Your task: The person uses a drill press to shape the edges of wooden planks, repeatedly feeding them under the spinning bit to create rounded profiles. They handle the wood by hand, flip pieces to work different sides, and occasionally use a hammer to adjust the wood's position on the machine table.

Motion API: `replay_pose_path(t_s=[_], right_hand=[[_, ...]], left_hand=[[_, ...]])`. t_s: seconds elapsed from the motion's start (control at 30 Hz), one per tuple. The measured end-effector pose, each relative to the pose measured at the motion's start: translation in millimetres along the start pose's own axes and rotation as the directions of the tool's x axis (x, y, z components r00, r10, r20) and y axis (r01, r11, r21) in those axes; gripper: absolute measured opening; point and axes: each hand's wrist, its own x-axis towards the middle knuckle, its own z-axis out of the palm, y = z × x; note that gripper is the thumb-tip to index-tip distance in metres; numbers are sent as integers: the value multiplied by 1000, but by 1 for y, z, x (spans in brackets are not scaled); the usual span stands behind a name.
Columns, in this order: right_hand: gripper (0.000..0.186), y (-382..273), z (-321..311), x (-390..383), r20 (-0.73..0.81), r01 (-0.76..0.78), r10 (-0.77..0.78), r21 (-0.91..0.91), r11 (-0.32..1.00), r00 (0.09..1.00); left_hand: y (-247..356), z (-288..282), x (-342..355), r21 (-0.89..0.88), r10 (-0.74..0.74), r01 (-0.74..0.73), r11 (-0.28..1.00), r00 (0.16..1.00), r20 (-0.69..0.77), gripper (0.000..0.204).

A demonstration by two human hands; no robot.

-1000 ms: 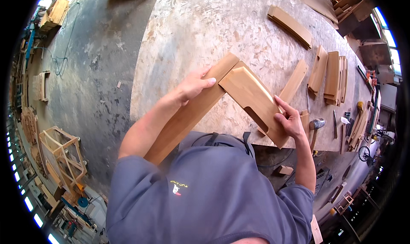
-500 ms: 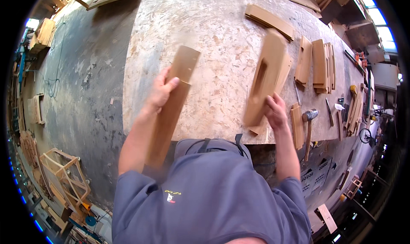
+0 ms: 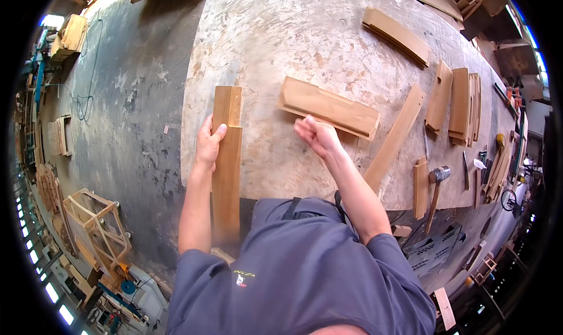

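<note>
A long wooden board (image 3: 227, 176) with a step cut in its upper end is gripped in my left hand (image 3: 208, 144), thumb over its face. It points away from me at the worktable's near edge. A shorter wooden piece (image 3: 328, 106) with a cut-out along its side lies crosswise on the pale worktable (image 3: 258, 47). Just below this piece is my right hand (image 3: 315, 134), fingers loosely curled and apart, holding nothing. A long narrow slat (image 3: 394, 135) lies diagonally to the right of that hand.
Stacked boards lie at the back (image 3: 396, 36) and right (image 3: 460, 106). A mallet (image 3: 438, 174), a short plank (image 3: 420, 185), narrow tools (image 3: 465, 169) and slats (image 3: 495, 162) lie toward the right edge. A wooden frame (image 3: 97, 229) stands low left.
The two pieces that met at an angle have separated. The shorter one is now down on the table, released from my right hand; my left hand holds the long board straighter.
</note>
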Motion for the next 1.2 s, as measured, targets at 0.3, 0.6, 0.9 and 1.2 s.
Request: replay_pose_path(t_s=[0.3,0.6,0.9,1.2], right_hand=[[92,-99,-23,-36,702,283,-387,-636,-718,598],[85,-97,25,-113,732,526,-315,-663,-533,603],[81,-93,30,-139,836,500,-221,-489,-714,502],[79,-88,14,-149,842,528,-199,-480,-700,501]], left_hand=[[-4,14,21,-23,-98,98,995,995,0,60],[6,33,17,-18,-70,74,997,985,158,66],[17,50,-17,-9,-129,134,991,970,204,61],[19,61,-26,73,-83,64,995,949,305,57]])
